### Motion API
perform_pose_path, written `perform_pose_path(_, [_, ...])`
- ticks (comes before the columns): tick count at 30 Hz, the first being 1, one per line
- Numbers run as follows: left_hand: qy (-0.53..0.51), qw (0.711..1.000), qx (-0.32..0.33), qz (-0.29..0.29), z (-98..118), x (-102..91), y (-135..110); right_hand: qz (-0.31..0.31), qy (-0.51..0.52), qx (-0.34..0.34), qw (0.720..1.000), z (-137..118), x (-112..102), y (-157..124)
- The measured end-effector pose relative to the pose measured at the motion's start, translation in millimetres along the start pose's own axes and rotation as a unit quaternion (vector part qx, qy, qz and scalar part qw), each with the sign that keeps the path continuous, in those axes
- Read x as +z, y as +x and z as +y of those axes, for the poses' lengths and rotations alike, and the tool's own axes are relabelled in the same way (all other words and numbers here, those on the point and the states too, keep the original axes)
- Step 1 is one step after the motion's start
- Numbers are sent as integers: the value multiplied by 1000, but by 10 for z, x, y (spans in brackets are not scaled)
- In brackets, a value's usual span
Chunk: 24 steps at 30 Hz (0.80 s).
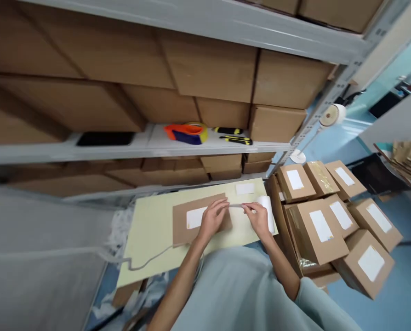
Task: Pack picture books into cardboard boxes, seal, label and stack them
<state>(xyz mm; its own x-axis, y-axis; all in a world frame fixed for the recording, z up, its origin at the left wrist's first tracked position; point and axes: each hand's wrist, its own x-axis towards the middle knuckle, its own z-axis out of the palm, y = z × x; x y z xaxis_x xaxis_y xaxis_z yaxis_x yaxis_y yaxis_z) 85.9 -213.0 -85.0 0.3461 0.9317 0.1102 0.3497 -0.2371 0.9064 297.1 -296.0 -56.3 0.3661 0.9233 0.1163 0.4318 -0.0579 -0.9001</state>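
A flat brown cardboard box (186, 230) with a white label (196, 217) lies on a pale yellow board (150, 230). My left hand (212, 218) rests on the box's right end, fingers pinched on one end of a thin strip (236, 205). My right hand (259, 218) pinches the strip's other end, beside a white roll of labels (268, 211). The strip stretches between both hands just above the board.
A loose white label (245, 188) lies on the board's far edge. Several labelled brown boxes (329, 220) are stacked at my right. Metal shelving (178, 145) ahead holds cartons, an orange tape dispenser (186, 132) and yellow-black cutters (235, 135). A tape roll (333, 115) hangs on the shelf post.
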Motion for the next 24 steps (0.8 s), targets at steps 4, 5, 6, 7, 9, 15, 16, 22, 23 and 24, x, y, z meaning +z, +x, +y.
perform_pose_path(4, [-114, 971, -190, 93, 105, -505, -426, -100, 82, 0, 992, -249, 176, 149])
perform_pose_path(5, [-151, 957, -220, 117, 147, -603, -524, -134, 110, 8, 985, -319, 232, 185])
perform_pose_path(6, [-183, 943, -239, 143, 195, -687, -616, -167, 135, 20, 976, -392, 290, 211])
perform_pose_path(7, [-206, 930, -250, 172, 247, -757, -699, -196, 155, 33, 968, -466, 348, 226])
perform_pose_path(9, [-220, 912, -257, 230, 356, -857, -835, -233, 180, 56, 954, -614, 455, 220])
perform_pose_path(15, [-200, 902, -244, 295, 620, -975, -1050, -314, 190, 74, 927, -946, 693, 35])
perform_pose_path(16, [-200, 900, -243, 301, 653, -983, -1077, -326, 191, 75, 923, -973, 718, 5])
perform_pose_path(22, [-268, 905, -224, 243, 814, -977, -1245, -294, 189, 79, 934, -1003, 660, -20])
perform_pose_path(23, [-289, 901, -218, 237, 838, -966, -1263, -287, 185, 75, 937, -997, 615, -7])
perform_pose_path(24, [-306, 897, -214, 235, 861, -955, -1276, -282, 181, 72, 940, -990, 566, 6])
